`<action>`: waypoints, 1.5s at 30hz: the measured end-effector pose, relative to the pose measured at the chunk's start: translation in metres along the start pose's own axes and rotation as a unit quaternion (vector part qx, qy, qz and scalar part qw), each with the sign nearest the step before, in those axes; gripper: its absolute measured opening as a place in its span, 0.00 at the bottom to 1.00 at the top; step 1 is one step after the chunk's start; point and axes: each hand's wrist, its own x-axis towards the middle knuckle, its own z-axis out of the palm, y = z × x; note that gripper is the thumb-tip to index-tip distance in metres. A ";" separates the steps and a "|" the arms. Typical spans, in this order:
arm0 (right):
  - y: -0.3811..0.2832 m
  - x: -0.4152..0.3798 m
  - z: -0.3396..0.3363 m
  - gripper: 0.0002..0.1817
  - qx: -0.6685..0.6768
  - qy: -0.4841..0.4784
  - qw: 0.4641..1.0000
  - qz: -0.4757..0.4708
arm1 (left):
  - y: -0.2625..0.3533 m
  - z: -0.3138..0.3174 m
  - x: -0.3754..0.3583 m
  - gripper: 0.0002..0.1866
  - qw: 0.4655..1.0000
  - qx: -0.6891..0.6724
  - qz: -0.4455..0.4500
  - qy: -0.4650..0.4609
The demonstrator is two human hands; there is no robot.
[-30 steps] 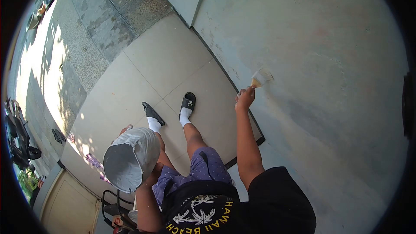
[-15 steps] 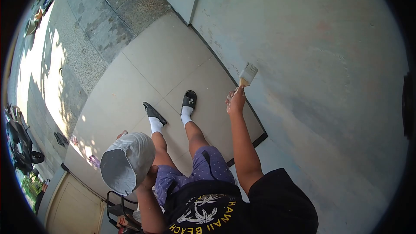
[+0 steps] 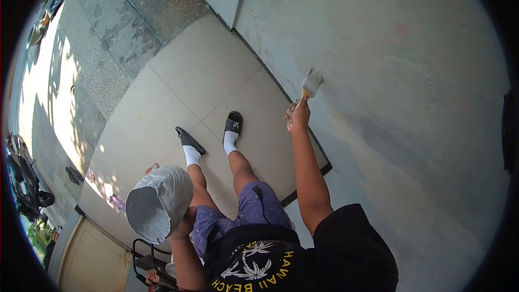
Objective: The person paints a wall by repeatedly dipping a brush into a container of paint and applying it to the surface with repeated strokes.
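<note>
My right hand, specked with pale paint, is closed around the wooden handle of a paintbrush. The brush's pale-coated bristles are at the wall, the dark tips seemingly touching it. My left hand grips a round, grey-white paint container at my left side. Its outside is smeared and wrinkled, and grey paint shows through its tilted opening. The container hides most of that hand; a fingertip shows past its far edge.
I stand on beige floor tiles in black slides. A dark baseboard runs along the wall's foot. To the left are a door, a chair frame, a plastic bottle and a parked motorbike.
My right hand and the paintbrush have shifted slightly up and along the wall, and the bristles now bend at it. My left hand keeps the paint container nearly in place.
</note>
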 end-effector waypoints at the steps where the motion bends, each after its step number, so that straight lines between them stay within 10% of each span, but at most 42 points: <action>1: -0.002 -0.005 0.000 0.22 0.000 -0.003 1.000 -0.001 | 0.000 0.001 0.003 0.42 1.000 -0.002 0.007 0.004; 19: 0.004 -0.036 -0.019 0.21 -0.007 -0.014 0.999 -0.032 | -0.007 -0.011 0.005 0.41 0.998 0.047 0.013 -0.033; 25: -0.030 -0.070 -0.016 0.22 0.051 -0.008 0.946 -0.322 | -0.031 -0.013 -0.008 0.39 0.996 0.074 0.033 -0.040; 31: 0.011 0.050 0.024 0.20 0.037 0.022 0.975 -0.219 | -0.054 -0.017 -0.018 0.37 0.991 0.108 0.056 -0.047; 36: 0.040 0.100 0.034 0.22 0.018 0.010 0.987 0.160 | -0.060 -0.041 -0.016 0.35 0.985 0.149 0.075 -0.047; 41: 0.002 0.097 0.019 0.21 0.041 -0.062 0.980 0.186 | -0.042 -0.043 -0.014 0.35 0.994 0.100 0.000 -0.047; 45: -0.042 -0.012 -0.014 0.20 0.182 -0.068 0.981 0.001 | -0.030 -0.038 -0.006 0.37 0.996 0.079 0.022 -0.041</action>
